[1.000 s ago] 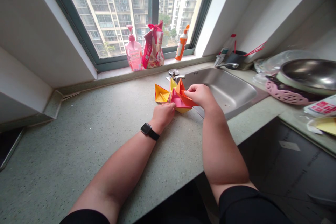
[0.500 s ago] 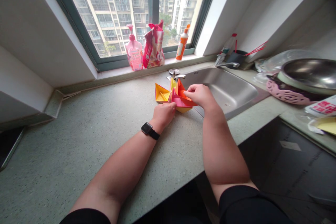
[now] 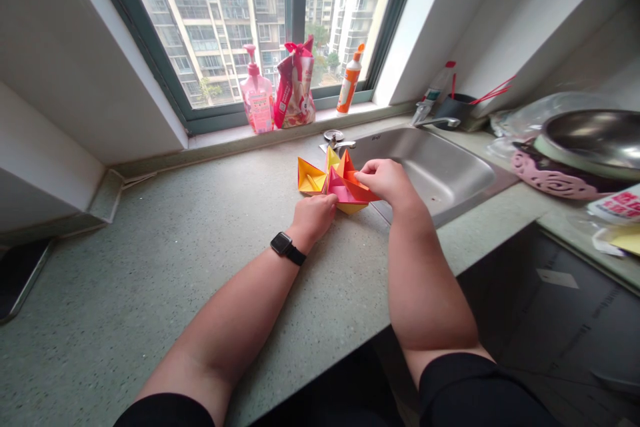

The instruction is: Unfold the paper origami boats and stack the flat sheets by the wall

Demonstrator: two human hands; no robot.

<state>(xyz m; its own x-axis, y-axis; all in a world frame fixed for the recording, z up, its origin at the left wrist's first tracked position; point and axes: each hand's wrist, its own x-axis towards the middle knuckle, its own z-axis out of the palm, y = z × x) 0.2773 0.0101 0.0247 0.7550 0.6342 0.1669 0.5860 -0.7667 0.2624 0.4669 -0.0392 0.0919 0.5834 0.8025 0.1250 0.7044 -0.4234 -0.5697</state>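
Orange, pink and yellow folded paper [image 3: 334, 183] sits at the middle of the frame on the speckled stone counter [image 3: 150, 307], its right corner just short of the steel sink's rim [image 3: 385, 210]. My right hand [image 3: 387, 180] is over the orange flap, with fingers and thumb brought together on it in a pinch. My left hand [image 3: 314, 217], curled loosely, with a black watch [image 3: 285, 247] on the wrist, touches the paper's lower left edge; I can't tell whether it grips anything. My hands are close together, with the paper between them. To the left, the counter runs a long way toward the frame's edge, and its front edge falls away at the bottom right.

The sink's basin [image 3: 430, 177] opens to the right of my right hand, under a curved faucet [image 3: 435, 122]. At the upper right, a dark cup [image 3: 453, 109] holds red sticks, and a steel bowl [image 3: 590, 140] sits on a pink trivet [image 3: 550, 181]. On the sill, upper middle, stand a pink pump bottle [image 3: 257, 99], a tied red bag [image 3: 295, 88] and an orange bottle [image 3: 350, 80].
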